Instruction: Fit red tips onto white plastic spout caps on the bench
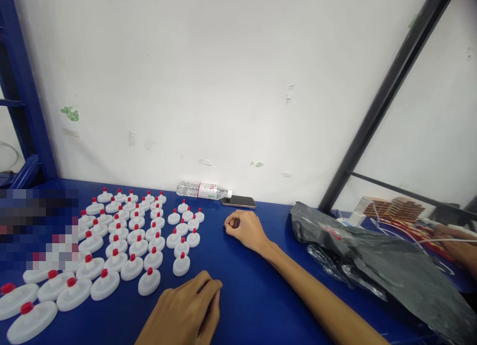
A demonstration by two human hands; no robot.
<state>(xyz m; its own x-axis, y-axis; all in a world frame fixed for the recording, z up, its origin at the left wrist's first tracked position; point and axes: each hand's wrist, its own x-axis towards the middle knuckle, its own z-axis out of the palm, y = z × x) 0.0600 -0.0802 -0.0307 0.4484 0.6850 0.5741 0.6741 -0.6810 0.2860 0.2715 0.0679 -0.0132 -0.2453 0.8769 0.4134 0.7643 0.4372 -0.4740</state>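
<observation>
My left hand (186, 305) rests low on the blue table, its fingers bent together and pointing inward; no object shows in it. Farther forward, my right hand (244, 228) lies on the tabletop with fingers curled in and thumb against them, and nothing shows between them. Left of both hands stand many white round discs with red-tipped necks, in rough rows. Nearest to my left hand is a white disc with a red tip (149, 284). Another such disc (181, 265) stands between the hands' level, in the rightmost group.
Along the wall lie a clear plastic bottle (203, 190) on its side and a dark phone (239, 201). A grey plastic bag (372, 255) spreads over the right side. Beyond it, another person's hand (454, 243) is near white cables. A blue metal post (32, 87) rises at left.
</observation>
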